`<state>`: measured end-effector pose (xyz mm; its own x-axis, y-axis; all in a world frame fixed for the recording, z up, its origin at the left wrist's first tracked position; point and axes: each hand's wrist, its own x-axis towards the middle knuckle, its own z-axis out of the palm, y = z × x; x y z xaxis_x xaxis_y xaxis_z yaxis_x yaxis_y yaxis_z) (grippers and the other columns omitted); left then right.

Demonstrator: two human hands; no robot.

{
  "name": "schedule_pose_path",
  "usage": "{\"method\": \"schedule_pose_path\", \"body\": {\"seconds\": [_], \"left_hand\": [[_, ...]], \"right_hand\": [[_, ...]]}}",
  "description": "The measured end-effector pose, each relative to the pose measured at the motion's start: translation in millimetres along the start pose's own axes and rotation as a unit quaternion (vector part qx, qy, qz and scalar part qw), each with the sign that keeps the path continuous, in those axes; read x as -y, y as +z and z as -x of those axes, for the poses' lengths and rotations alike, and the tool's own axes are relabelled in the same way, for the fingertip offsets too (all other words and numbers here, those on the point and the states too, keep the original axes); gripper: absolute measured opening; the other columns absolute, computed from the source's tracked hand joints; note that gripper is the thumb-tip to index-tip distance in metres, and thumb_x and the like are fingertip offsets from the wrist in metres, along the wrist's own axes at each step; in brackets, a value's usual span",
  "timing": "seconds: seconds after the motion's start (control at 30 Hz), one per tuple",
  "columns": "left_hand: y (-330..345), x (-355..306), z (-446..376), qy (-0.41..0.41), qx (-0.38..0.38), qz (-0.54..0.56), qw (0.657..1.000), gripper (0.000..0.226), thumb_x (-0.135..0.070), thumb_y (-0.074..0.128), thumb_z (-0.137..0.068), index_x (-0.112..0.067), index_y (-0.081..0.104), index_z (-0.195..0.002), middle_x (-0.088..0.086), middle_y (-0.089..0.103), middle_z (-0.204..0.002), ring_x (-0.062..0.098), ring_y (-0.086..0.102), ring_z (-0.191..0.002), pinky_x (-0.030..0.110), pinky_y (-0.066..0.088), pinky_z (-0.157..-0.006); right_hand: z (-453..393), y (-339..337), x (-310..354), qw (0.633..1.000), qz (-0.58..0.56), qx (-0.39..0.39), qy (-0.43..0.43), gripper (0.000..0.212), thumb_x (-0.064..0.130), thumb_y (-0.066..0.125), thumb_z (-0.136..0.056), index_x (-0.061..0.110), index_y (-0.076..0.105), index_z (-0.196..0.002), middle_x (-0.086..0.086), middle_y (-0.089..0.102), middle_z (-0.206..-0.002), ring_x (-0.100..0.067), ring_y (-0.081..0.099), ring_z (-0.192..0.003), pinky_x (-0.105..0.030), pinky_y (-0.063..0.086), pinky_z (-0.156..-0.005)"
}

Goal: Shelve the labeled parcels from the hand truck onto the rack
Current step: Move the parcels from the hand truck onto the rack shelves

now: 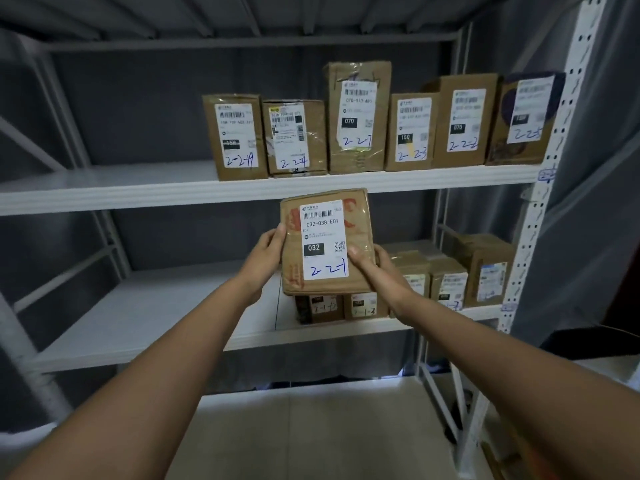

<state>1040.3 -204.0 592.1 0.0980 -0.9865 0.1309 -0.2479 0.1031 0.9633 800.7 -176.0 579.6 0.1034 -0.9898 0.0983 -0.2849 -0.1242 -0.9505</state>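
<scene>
Both bare forearms extend forward and converge toward the centre. The left hand (pixel 266 252) is raised, palm turned inward, fingers (pixel 278 233) curled in a closed side grip. The right hand (pixel 375 268) sits slightly lower, thumb laid across the front, remaining fingers wrapped behind, out of sight.

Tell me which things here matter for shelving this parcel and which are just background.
In the job: held parcel marked 2-2-1, left hand, right hand, upper shelf with its row of 2-2 parcels.
Background: lower-shelf 2-1 parcels, grey curtain, tiled floor.
</scene>
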Motion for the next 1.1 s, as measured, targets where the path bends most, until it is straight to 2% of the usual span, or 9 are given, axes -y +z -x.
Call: {"method": "schedule_pose_path", "body": {"seconds": [0.07, 0.17, 0.3, 0.47, 0.67, 0.77, 0.87, 1.0, 1.1], "left_hand": [[-6.3, -8.2, -4.2, 0.000, 0.014, 0.029, 0.999, 0.083, -0.090, 0.043, -0.071, -0.036, 0.051, -0.133, -0.007, 0.070, -0.118, 0.016, 0.066, -0.111, 0.047, 0.048, -0.100], [-6.1, -32.9, 4.1, 0.032, 0.028, 0.091, 0.995, 0.070, -0.075, 0.047, -0.083, -0.029, 0.051, -0.135, -0.002, 0.069, -0.121, 0.018, 0.067, -0.110, 0.043, 0.051, -0.096], [-18.9, -43.5, -4.3, 0.059, 0.014, 0.148, 0.987, 0.056, -0.063, 0.050, -0.090, -0.032, 0.047, -0.137, -0.002, 0.069, -0.122, 0.020, 0.067, -0.110, 0.043, 0.053, -0.095], [-39.5, -56.7, -5.5, 0.086, -0.021, 0.194, 0.977, 0.057, -0.059, 0.050, -0.091, -0.030, 0.046, -0.140, 0.002, 0.067, -0.124, 0.024, 0.067, -0.110, 0.043, 0.058, -0.086], [-64.5, -62.8, -10.4, 0.121, -0.151, 0.183, 0.964, 0.050, -0.058, 0.046, -0.095, -0.026, 0.056, -0.131, 0.000, 0.072, -0.116, 0.020, 0.071, -0.102, 0.038, 0.059, -0.082], [-91.3, -63.4, -17.5, 0.132, -0.206, 0.166, 0.955, 0.054, -0.064, 0.050, -0.090, -0.026, 0.059, -0.127, -0.002, 0.073, -0.112, 0.019, 0.071, -0.100, 0.043, 0.057, -0.089], [-123.1, -63.9, -24.8, 0.132, -0.224, 0.162, 0.952, 0.051, -0.063, 0.050, -0.090, -0.025, 0.062, -0.122, -0.002, 0.074, -0.108, 0.019, 0.072, -0.098, 0.043, 0.056, -0.089], [-160.2, -68.4, -33.9, 0.137, -0.229, 0.169, 0.949, 0.045, -0.052, 0.046, -0.097, -0.019, 0.064, -0.122, 0.000, 0.075, -0.104, 0.018, 0.073, -0.093, 0.032, 0.060, -0.075], [-197.0, -74.1, -46.0, 0.145, -0.234, 0.162, 0.947, 0.047, -0.055, 0.049, -0.095, -0.019, 0.063, -0.123, 0.001, 0.075, -0.105, 0.019, 0.073, -0.094, 0.040, 0.059, -0.083]], "right_hand": [[-10.7, 3.4, 10.9, 1.000, 0.007, 0.010, -0.008, 0.116, 0.099, 0.051, -0.051, 0.039, 0.027, -0.147, 0.005, 0.056, -0.138, -0.023, 0.055, -0.124, -0.050, 0.040, -0.108], [-18.5, 8.5, 33.7, 0.999, 0.017, 0.026, -0.041, 0.115, 0.097, 0.049, -0.055, 0.036, 0.025, -0.149, 0.004, 0.053, -0.141, -0.023, 0.053, -0.125, -0.047, 0.039, -0.109], [-37.3, 17.5, 56.1, 0.995, 0.030, 0.051, -0.077, 0.115, 0.093, 0.051, -0.055, 0.037, 0.020, -0.151, 0.001, 0.046, -0.147, -0.023, 0.049, -0.130, -0.046, 0.037, -0.111], [-62.9, 32.9, 81.0, 0.988, 0.030, 0.084, -0.130, 0.112, 0.091, 0.054, -0.057, 0.039, 0.020, -0.151, -0.001, 0.039, -0.149, -0.024, 0.047, -0.132, -0.047, 0.036, -0.112], [-80.6, 58.4, 106.6, 0.977, 0.011, 0.111, -0.184, 0.109, 0.083, 0.057, -0.068, 0.032, 0.016, -0.154, 0.000, 0.033, -0.156, -0.021, 0.036, -0.140, -0.042, 0.028, -0.117], [-84.6, 77.6, 120.4, 0.974, -0.002, 0.110, -0.198, 0.107, 0.084, 0.057, -0.068, 0.033, 0.019, -0.154, 0.001, 0.035, -0.155, -0.017, 0.036, -0.140, -0.039, 0.028, -0.117], [-90.2, 98.4, 135.3, 0.970, 0.000, 0.114, -0.213, 0.092, 0.075, 0.056, -0.078, 0.031, 0.024, -0.152, 0.002, 0.036, -0.154, -0.016, 0.037, -0.139, -0.032, 0.029, -0.114], [-96.6, 132.2, 158.8, 0.962, 0.029, 0.091, -0.256, 0.083, 0.067, 0.058, -0.084, 0.026, 0.028, -0.151, 0.000, 0.036, -0.153, -0.016, 0.038, -0.138, -0.026, 0.029, -0.109], [-103.2, 158.7, 178.5, 0.959, 0.031, 0.081, -0.270, 0.089, 0.070, 0.057, -0.082, 0.023, 0.028, -0.151, 0.000, 0.034, -0.155, -0.017, 0.036, -0.140, -0.038, 0.031, -0.116]]}}
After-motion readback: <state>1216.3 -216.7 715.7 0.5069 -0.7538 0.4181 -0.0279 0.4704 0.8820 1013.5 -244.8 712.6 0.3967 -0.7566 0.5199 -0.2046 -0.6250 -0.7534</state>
